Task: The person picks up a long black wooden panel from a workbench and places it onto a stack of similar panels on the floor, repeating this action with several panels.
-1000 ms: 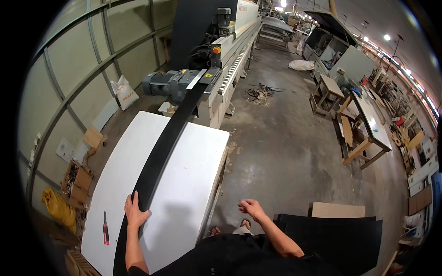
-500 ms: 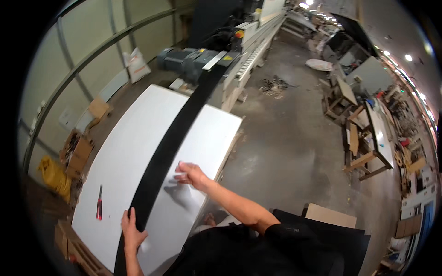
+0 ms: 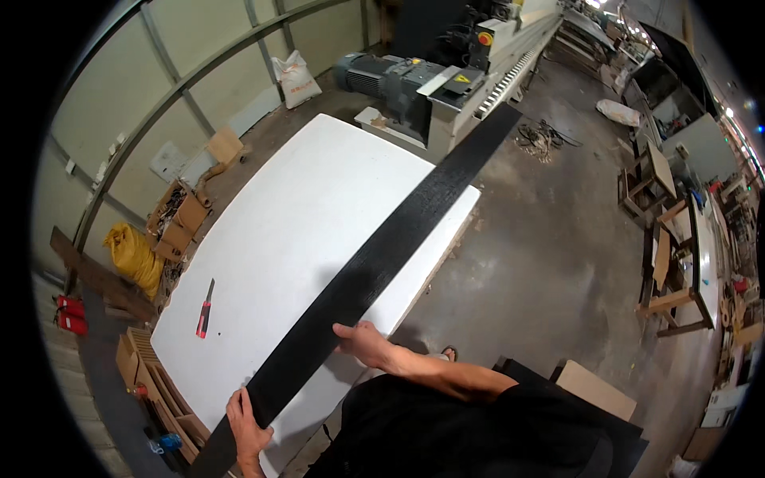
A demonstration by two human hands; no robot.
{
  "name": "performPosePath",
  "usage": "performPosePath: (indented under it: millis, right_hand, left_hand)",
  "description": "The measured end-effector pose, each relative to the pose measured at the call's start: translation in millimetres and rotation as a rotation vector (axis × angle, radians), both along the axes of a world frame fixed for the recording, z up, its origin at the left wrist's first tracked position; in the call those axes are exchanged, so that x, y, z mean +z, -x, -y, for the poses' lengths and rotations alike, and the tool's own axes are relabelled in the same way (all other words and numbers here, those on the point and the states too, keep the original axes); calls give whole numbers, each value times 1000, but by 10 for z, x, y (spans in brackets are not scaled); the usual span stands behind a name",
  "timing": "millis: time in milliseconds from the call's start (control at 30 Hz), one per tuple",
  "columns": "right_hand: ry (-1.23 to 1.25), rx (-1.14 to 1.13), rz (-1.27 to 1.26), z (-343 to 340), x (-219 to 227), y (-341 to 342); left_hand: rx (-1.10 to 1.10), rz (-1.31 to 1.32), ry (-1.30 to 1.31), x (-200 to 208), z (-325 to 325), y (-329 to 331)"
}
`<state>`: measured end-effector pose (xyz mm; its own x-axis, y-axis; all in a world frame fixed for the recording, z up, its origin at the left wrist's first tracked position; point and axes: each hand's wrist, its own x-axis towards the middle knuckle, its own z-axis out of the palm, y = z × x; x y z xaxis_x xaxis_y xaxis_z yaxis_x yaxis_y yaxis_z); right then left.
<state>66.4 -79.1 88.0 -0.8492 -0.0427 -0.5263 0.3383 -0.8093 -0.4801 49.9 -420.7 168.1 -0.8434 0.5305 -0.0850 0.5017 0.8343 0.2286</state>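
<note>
A long black board (image 3: 374, 263) lies slantwise over the white tabletop (image 3: 295, 215), its far end reaching past the table's right edge over the floor. Near its lower end my left hand (image 3: 247, 422) grips it, fingers on its left edge and thumb toward the right one. My right hand (image 3: 362, 344) holds the board's right edge around its middle, thumb on top and the other fingers hidden underneath. To the left on the white surface rests a cutter knife (image 3: 205, 312) with a red and black handle.
A grey motor and machine (image 3: 398, 84) stand beyond the table. Left of it are a yellow sack (image 3: 134, 256), a cardboard box (image 3: 177, 219) and a white sack (image 3: 296, 78) by the wall. Wooden tables (image 3: 681, 271) line the right side; dark panels (image 3: 590, 422) lie beside me.
My right hand, which was apart from the board, now grips its right edge. The board's far end has swung right, away from the machine, and the whole view has shifted.
</note>
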Motion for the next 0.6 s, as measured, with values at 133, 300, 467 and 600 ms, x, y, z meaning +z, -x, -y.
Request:
performPosePath:
  millis: [133,300,467,600]
  right_hand:
    - [154,-224,-77,-188,3,-274]
    - [253,-782,0,-1114,-565,-908]
    - [226,-1344,7,-1851,-471,-1970]
    - [255,-1732,-101,-2290,-808,-3027]
  left_hand:
    - [-93,-94,40,211,-279,222]
    - [-461,2,16,526,-1247,605]
    - [-475,267,72,565,-1912,1125]
    - [-581,235,227,734,-2632,1402]
